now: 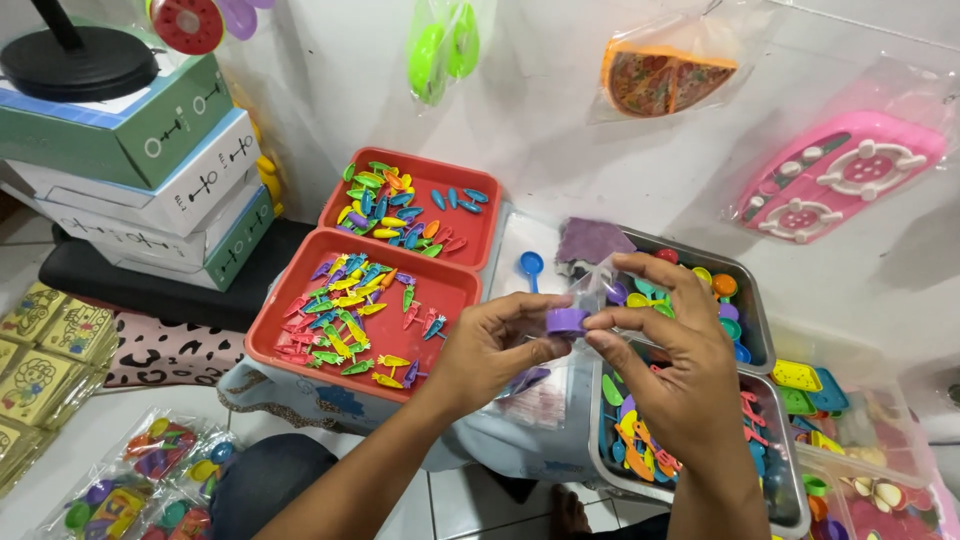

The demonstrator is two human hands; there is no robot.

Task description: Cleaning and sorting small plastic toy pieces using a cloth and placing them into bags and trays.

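My left hand (490, 348) and my right hand (682, 350) meet in the middle of the view. Both pinch a small purple plastic cup (567, 320) between thumb and fingers. A clear plastic bag (592, 288) rises just behind the cup, against my right fingers. Left of my hands lie two red trays: the near red tray (452, 285) and the far red tray (487, 232), each holding several small coloured toy pieces. Under my right hand stand two metal trays, the near metal tray (598, 455) and the far metal tray (752, 300), filled with coloured toy cups and utensils.
A blue toy spoon (531, 266) lies between the trays. Stacked boxes (150, 170) stand at the left with a black stand on top. Bagged toys hang on the wall (560, 110), among them a pink toy stove (840, 175). Packed toy bags (150, 470) lie on the floor.
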